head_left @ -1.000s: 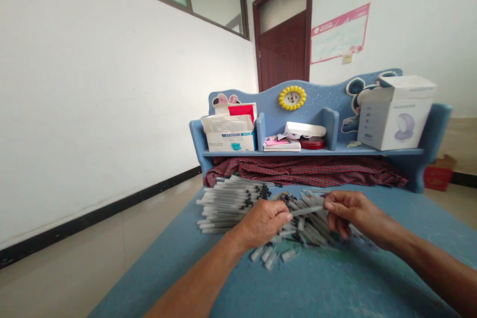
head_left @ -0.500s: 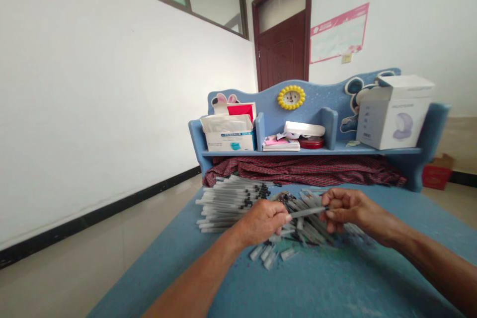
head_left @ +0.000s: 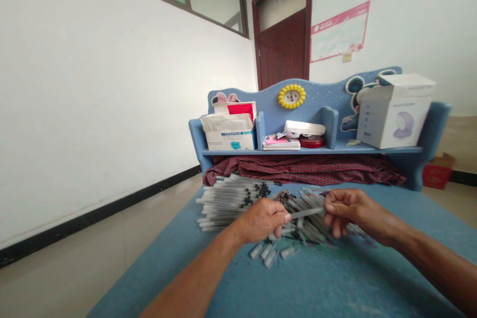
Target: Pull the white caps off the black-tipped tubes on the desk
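Several clear caps (head_left: 271, 258) were strewn near stacked black-tipped pens (head_left: 225, 203); a straight, translucent grey pen barrel (head_left: 306, 213) was pinched by the left hand (head_left: 262, 219) and right hand (head_left: 345, 209).

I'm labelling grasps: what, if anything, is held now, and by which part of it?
A slender grey tube, by its ends: the left hand grips one, the right hand the other.

A yellow-rimmed clock (head_left: 291, 96) sits between a mask box (head_left: 229, 138) and a white carton (head_left: 395, 114)
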The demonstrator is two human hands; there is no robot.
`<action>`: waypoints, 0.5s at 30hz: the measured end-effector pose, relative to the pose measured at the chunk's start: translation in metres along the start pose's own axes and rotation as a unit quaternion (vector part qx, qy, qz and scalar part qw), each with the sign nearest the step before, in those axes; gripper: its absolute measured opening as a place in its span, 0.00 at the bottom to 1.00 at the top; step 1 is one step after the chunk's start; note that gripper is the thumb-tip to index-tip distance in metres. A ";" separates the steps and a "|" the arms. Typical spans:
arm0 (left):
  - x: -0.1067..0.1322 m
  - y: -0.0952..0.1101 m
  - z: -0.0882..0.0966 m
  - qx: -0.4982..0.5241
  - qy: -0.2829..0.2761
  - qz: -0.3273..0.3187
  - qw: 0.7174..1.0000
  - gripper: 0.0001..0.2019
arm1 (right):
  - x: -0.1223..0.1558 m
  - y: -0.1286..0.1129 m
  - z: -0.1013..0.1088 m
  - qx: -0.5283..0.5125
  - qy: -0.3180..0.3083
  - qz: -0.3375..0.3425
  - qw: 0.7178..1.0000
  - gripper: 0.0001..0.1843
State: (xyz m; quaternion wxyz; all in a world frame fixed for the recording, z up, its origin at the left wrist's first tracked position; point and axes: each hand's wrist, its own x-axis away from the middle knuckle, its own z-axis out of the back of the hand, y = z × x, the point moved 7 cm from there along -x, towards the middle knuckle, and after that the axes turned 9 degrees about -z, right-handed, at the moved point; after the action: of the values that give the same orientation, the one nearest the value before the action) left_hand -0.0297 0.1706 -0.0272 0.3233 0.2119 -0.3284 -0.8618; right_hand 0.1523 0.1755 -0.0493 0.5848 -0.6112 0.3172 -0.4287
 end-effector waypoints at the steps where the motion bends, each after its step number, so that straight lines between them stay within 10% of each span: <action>1: 0.000 -0.001 0.000 0.009 -0.004 0.008 1.000 0.15 | 0.000 -0.001 0.001 -0.012 -0.003 0.005 1.000 0.17; 15: -0.001 0.004 0.004 0.017 0.012 0.020 1.000 0.16 | -0.002 -0.003 0.008 -0.006 0.067 0.038 0.997 0.12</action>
State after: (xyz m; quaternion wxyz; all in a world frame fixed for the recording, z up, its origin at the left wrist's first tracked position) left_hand -0.0298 0.1706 -0.0211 0.3406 0.2215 -0.3431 -0.8469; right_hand 0.1581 0.1808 -0.0467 0.5744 -0.5724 0.3808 -0.4444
